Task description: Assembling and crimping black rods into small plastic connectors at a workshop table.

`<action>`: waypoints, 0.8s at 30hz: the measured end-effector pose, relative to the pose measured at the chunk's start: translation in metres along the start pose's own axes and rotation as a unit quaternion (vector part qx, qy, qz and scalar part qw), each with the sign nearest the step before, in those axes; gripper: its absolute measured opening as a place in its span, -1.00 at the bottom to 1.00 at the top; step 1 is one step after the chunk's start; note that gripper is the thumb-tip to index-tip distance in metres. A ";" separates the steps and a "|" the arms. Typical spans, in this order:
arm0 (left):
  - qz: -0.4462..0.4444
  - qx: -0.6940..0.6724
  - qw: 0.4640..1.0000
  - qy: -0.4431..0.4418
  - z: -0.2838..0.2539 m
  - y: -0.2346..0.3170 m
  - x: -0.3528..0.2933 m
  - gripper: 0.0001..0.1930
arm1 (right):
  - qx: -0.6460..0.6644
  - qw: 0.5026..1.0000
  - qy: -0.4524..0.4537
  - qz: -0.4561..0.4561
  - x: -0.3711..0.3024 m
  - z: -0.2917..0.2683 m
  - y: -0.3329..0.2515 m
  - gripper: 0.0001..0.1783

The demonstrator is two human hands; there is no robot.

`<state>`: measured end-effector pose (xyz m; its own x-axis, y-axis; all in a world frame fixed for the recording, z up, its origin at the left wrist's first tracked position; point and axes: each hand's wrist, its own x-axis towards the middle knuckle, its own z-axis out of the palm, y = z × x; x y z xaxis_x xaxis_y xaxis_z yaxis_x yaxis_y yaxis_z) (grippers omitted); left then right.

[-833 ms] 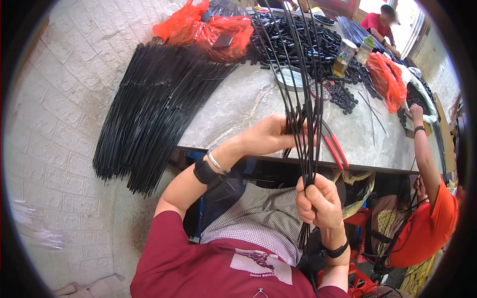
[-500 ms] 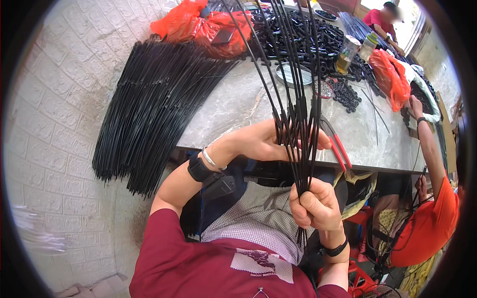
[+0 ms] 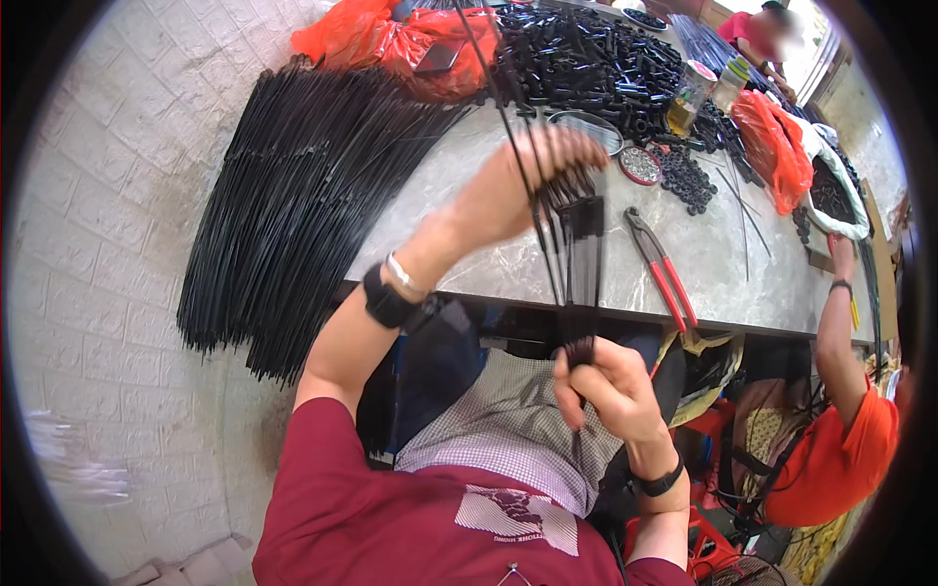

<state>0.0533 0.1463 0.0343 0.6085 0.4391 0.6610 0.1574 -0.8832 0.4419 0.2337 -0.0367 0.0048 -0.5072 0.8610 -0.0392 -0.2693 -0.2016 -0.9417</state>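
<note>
My right hand (image 3: 614, 389) is closed round the lower part of a bundle of thin black rods (image 3: 576, 269), just in front of the table edge. Dark sleeve-like pieces sit partway up the rods. Two long rods rise past my left wrist toward the top of the view. My left hand (image 3: 547, 161) is over the upper part of the bundle, its fingers smeared by motion, so I cannot tell whether they grip the rods. Pliers with red handles (image 3: 660, 269) lie on the table to the right of the bundle.
A thick pile of black rods (image 3: 303, 195) overhangs the table's left side. Behind are red plastic bags (image 3: 401, 49), heaped black tubes (image 3: 586, 73), a round tin (image 3: 591, 132), a dish of small metal parts (image 3: 640, 165) and black rings (image 3: 689, 181). A co-worker's arm (image 3: 838, 322) reaches in at right.
My left hand has moved up the bundle from its middle. The rods have shifted and look shorter in view, baring the pliers. My right hand keeps its grip. The co-worker's raised hand has moved lower.
</note>
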 end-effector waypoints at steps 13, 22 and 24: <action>-0.082 -0.015 0.961 -0.265 0.008 -0.013 -0.074 -0.19 | -0.077 0.995 0.065 0.015 0.047 -0.050 0.129 -0.79; -0.068 0.018 0.964 -0.255 0.043 -0.024 -0.113 -0.73 | -0.140 0.981 0.103 0.084 0.065 -0.053 0.179 -0.73; -0.041 0.010 0.961 -0.274 0.043 -0.018 -0.108 -0.72 | -0.170 0.976 0.109 0.087 0.064 -0.057 0.180 -0.74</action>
<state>0.0186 0.1077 -0.0709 0.9104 0.3598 0.2041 0.2342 -0.8551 0.4626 0.1992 0.0091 -0.1866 -0.3246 0.9142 -0.2428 0.1104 -0.2183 -0.9696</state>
